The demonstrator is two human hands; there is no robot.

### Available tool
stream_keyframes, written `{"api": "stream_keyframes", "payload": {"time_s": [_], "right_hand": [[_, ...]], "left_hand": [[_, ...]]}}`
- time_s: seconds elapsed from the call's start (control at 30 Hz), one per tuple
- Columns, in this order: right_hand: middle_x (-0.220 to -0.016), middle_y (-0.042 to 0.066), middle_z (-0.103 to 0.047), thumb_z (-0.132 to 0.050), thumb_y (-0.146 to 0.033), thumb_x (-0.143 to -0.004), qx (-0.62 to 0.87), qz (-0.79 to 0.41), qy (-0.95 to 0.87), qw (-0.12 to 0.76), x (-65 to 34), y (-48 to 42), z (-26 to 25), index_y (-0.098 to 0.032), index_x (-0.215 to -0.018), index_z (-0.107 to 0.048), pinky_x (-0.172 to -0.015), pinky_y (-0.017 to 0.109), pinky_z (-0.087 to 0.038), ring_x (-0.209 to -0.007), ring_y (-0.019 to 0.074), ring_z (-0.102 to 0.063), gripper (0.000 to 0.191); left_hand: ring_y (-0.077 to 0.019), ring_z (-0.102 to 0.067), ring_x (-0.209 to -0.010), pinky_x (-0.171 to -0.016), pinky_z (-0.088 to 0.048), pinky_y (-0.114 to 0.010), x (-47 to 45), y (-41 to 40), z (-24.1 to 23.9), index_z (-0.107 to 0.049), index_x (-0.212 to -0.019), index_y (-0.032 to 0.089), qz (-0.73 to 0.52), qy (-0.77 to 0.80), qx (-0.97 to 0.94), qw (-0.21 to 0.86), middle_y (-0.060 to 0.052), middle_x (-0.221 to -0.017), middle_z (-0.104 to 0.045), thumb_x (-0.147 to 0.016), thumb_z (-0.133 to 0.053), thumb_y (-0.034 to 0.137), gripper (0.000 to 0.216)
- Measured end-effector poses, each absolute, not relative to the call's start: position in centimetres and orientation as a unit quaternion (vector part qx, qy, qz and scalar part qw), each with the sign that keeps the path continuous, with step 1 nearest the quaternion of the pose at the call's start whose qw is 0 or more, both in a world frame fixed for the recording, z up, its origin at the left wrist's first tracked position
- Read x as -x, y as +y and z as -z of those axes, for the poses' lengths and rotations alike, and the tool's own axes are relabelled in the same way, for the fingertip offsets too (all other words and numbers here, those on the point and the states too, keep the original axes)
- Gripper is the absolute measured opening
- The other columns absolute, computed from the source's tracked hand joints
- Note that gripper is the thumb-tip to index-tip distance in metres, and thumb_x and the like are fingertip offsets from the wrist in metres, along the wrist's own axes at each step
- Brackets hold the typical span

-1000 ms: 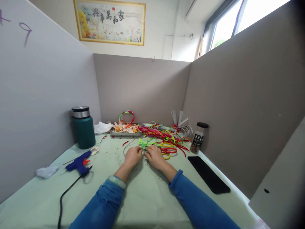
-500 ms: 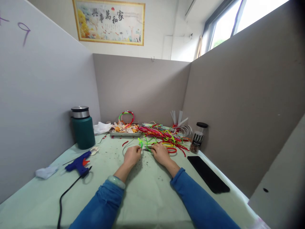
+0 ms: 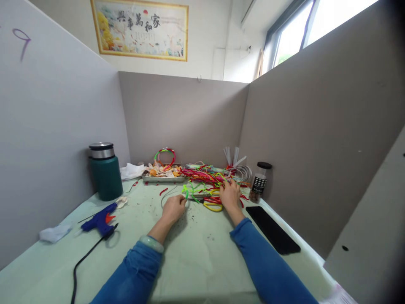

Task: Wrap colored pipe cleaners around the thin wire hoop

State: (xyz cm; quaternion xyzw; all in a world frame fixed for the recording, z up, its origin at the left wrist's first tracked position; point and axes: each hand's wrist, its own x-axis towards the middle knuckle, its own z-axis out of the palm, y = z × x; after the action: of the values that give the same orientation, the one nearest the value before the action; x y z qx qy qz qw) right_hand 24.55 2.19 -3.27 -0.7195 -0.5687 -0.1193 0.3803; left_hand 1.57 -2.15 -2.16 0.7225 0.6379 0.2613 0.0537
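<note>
My left hand [image 3: 174, 207] is closed in a pinch on a bright green pipe cleaner [image 3: 186, 193], held low over the table in the middle. My right hand [image 3: 230, 196] is at the right end of a tangled pile of red, pink and green pipe cleaners [image 3: 202, 174]. Its fingers look slightly apart and touch the pile; their tips are partly hidden among the strands. Between the hands lie scissors with yellow handles [image 3: 213, 207], and red handles [image 3: 218, 200] show close beside them. Loose green strands [image 3: 198, 187] lie just behind the blades.
A metal tray [image 3: 163, 180] of petal-like scraps holds a red-green ring [image 3: 173, 157]. A green flask [image 3: 106, 177] and blue glue gun [image 3: 100, 221] are at left. A black-lidded jar [image 3: 260, 183] and black phone-like slab [image 3: 274, 230] are at right. Grey partitions [image 3: 183, 114] surround the table.
My right hand has left the scissors and moved right and away from me to the pile. The scissors' yellow handle is now uncovered. My left hand keeps its pinch.
</note>
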Motion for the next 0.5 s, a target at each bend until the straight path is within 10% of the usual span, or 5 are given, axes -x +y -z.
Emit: {"api": "stream_keyframes", "payload": {"time_s": [0.5], "right_hand": [[-0.099,0.007,-0.062,-0.042,-0.037,-0.090,0.490,0.126,-0.832,0.229,-21.4,0.6,2.9,-0.019,-0.091,-0.063,-0.087,0.034,-0.026,-0.101,0.0202,-0.044,0.027]], "left_hand": [[-0.0157,-0.057,-0.072,-0.061,-0.031,-0.024,-1.4,-1.9,2.3,-0.067,-0.081,0.021,-0.267,0.626,-0.730,0.062,-0.004,-0.077,-0.068,-0.082,-0.044,0.032,0.026]]}}
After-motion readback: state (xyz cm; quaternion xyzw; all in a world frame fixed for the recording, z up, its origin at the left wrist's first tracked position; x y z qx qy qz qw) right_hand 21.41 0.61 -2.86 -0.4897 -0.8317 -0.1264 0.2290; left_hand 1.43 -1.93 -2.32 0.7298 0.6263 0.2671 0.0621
